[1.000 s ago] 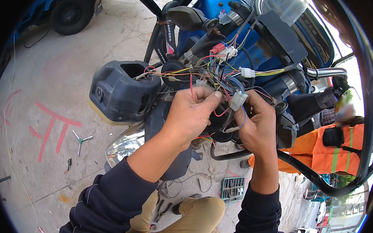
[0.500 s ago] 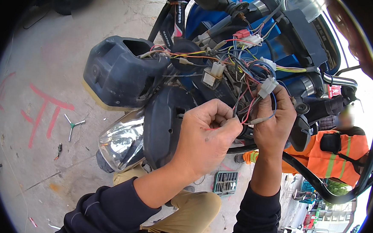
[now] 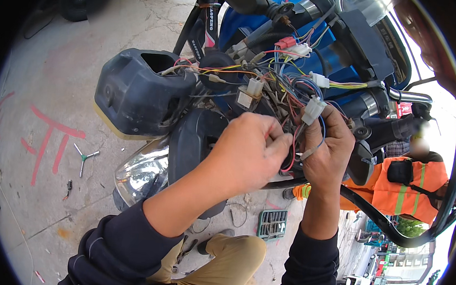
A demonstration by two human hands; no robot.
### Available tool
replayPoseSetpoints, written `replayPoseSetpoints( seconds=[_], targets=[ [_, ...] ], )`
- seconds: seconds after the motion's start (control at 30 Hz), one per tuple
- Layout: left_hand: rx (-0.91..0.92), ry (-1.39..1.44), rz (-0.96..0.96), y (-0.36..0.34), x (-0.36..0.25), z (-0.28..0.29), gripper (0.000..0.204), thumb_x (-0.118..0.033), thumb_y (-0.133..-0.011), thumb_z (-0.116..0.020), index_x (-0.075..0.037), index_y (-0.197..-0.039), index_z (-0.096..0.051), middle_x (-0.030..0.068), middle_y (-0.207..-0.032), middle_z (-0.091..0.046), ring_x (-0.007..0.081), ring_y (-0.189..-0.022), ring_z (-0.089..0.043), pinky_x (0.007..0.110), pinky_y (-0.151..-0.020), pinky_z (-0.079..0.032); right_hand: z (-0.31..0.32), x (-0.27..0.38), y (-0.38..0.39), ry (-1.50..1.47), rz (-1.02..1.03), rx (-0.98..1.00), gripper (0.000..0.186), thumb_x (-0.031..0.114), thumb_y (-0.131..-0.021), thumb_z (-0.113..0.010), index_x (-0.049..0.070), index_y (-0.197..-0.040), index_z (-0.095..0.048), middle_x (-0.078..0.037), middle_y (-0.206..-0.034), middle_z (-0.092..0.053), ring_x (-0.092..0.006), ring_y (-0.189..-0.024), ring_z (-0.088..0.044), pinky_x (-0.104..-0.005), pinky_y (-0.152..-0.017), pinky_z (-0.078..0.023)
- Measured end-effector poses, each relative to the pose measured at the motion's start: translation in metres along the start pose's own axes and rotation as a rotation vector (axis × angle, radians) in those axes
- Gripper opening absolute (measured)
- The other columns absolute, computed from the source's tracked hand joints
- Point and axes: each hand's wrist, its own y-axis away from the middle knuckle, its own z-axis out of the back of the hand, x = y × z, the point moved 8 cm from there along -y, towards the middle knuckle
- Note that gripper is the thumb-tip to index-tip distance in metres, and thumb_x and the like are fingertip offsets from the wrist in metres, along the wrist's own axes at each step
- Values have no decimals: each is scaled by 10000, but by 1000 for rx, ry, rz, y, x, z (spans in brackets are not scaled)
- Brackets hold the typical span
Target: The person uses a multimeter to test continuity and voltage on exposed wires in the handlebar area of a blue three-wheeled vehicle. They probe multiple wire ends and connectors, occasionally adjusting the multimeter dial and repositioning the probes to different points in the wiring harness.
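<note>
My right hand (image 3: 329, 154) holds a bundle of wires just below a white plastic plug connector (image 3: 313, 110), thumb and fingers closed round them. A blue wire and a pale-sleeved wire end (image 3: 311, 149) loop across its fingers. Close on its left, my left hand (image 3: 245, 154) pinches at a wire, its fingertips partly hidden and slightly blurred. A red wire (image 3: 292, 157) curves down between the two hands. Around them spreads a tangled wiring harness (image 3: 283, 86) on the front of a blue vehicle, with more white connectors (image 3: 319, 80) and a red one (image 3: 286, 42).
A dark plastic housing (image 3: 142, 93) and a clear headlight (image 3: 142, 174) hang at the left. A three-armed wrench (image 3: 84, 157) lies on the concrete. Below stands a green crate (image 3: 272, 223). A black bar (image 3: 385, 220) curves at right, near a person in an orange vest (image 3: 410, 190).
The view has shifted slightly, moving the scene left. My left hand has turned a little, and its forearm lies more across the headlight. My right hand keeps its grip below the white connector.
</note>
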Motion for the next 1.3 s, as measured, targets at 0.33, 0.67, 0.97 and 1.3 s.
replayPoseSetpoints(
  seconds=[0.33, 0.67, 0.97, 1.3],
  targets=[
    [-129, 556, 36, 21, 5, 22, 109, -118, -975, -509, -17, -967, -551, 105, -899, -661, 140, -862, -596, 295, -828, -473, 4, -5, 5, -57, -38, -44, 158, 77, -976, -741, -44, -1067, -696, 10, -866, -646, -33, -755, -527, -199, -666, -438],
    [-138, 673, -86, 30, -3, 18, 74, -69, -893, -469, -10, -915, -509, 163, -872, -635, 217, -862, -590, 374, -877, -491, 0, 7, 24, -154, -69, 26, 324, 14, -999, -657, -86, -1306, -625, -50, -1039, -681, -45, -742, -589, -194, -634, -491],
    [-107, 405, 66, 5, -3, 21, 168, -79, -984, -585, 40, -1080, -655, 3, -727, -582, 98, -671, -536, 264, -655, -473, -10, -12, 73, -363, -282, -188, 351, 123, -1020, -660, -68, -1312, -633, -113, -1147, -733, -73, -659, -594, -195, -544, -415],
    [-117, 87, 167, -16, -12, 15, 208, -208, -926, -818, -37, -901, -702, -46, -669, -572, 50, -544, -480, 240, -498, -358, -32, 27, 87, -197, 120, -83, 295, -44, -968, -610, -33, -1257, -669, -108, -977, -683, -175, -712, -648, -294, -628, -513]
  ],
)
